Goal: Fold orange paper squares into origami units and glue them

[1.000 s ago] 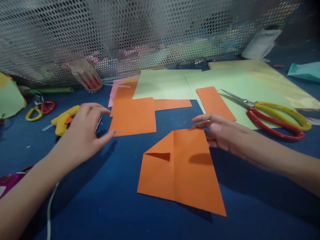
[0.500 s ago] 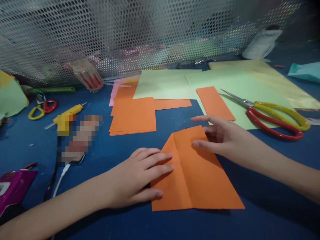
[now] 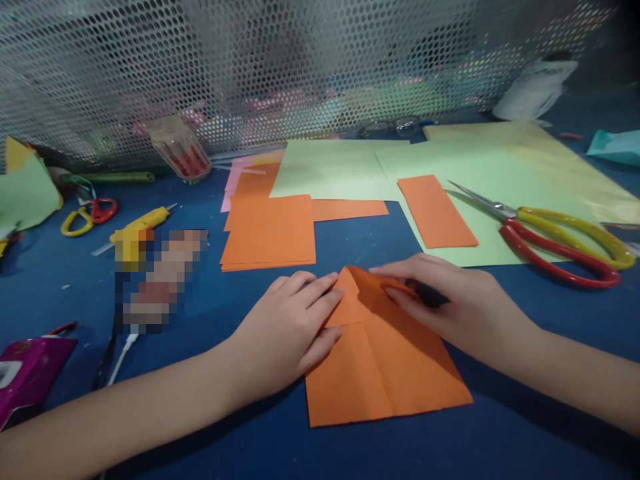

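head | orange sheet (image 3: 410, 373), 5 o'clock on table (image 3: 260, 457) | left hand (image 3: 283, 330): grip apart, laid at sheet's 10 o'clock | right hand (image 3: 465, 297): grip clamped on sheet's 1 o'clock flap (part-hidden) | risk: left slipping could skew crease

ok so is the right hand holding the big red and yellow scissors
No, the scissors lie partly over the green paper, while the right hand touches the creased orange sheet.

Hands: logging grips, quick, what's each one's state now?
Left hand: open, resting on the left side of the orange paper.
Right hand: pinching its upper right edge.
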`<state>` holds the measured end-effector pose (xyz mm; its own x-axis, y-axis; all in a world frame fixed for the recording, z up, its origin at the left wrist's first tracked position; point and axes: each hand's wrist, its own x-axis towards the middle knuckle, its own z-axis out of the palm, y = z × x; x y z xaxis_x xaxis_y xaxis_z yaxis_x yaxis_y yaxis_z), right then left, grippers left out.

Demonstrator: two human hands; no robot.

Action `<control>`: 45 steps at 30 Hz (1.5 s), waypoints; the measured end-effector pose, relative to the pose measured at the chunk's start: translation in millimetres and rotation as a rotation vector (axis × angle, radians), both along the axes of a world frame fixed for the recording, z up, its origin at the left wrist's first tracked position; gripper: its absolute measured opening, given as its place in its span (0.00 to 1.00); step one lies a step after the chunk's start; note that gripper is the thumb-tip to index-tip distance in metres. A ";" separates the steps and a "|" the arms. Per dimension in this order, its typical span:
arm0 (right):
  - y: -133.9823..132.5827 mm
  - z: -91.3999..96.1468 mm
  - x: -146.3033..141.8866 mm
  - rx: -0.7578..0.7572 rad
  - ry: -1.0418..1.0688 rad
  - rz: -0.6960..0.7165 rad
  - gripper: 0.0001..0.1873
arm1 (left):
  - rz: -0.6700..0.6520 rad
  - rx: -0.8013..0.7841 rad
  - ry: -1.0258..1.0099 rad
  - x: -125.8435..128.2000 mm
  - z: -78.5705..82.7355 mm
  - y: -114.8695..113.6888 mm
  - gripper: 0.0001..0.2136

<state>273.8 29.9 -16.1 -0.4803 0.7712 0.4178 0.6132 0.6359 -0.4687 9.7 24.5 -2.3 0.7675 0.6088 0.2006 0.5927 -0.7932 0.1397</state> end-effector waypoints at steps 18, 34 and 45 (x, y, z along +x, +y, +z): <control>4.7 -20.1 3.7 0.186 -0.143 0.324 0.20 | -0.174 -0.167 -0.112 -20.8 -15.2 22.1 0.19; 8.8 -2.2 -1.6 0.211 -0.269 0.388 0.19 | -0.303 0.171 -0.220 -14.9 -21.3 15.2 0.13; 10.0 -4.3 -0.5 0.174 -0.257 0.392 0.19 | -0.294 0.215 -0.219 -14.2 -18.3 15.8 0.14</control>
